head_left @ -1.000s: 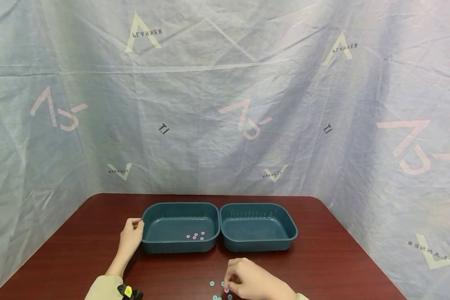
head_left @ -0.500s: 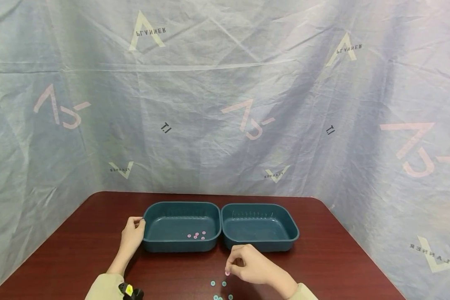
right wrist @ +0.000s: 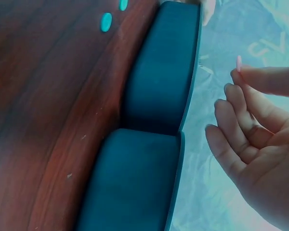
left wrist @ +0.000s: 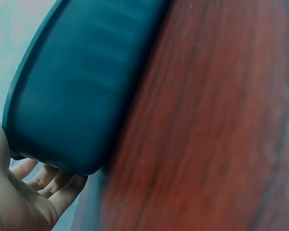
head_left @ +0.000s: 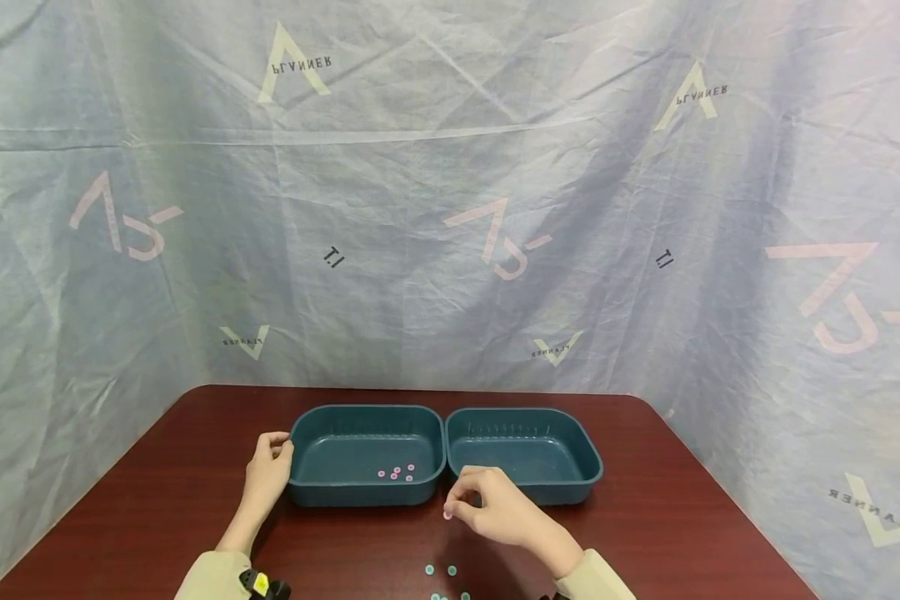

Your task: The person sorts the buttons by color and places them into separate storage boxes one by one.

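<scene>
Right hand (head_left: 498,508) pinches a pink disc (head_left: 447,515) above the counter (head_left: 345,550), near the left tray (head_left: 363,495), which the left hand (head_left: 268,468) grips. I'd pinch lightly yet surely (so small a piece could slip).

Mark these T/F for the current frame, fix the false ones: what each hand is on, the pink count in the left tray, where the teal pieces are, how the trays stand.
1. The right hand pinches a pink piece. True.
2. The left hand is on the right tray. False: it holds the outer end of the left tray.
3. Five loose pink pieces lie in the left tray. True.
4. The teal pieces are inside the left tray. False: they lie on the table, in front of the trays.
5. The two trays stand side by side. True.
</scene>
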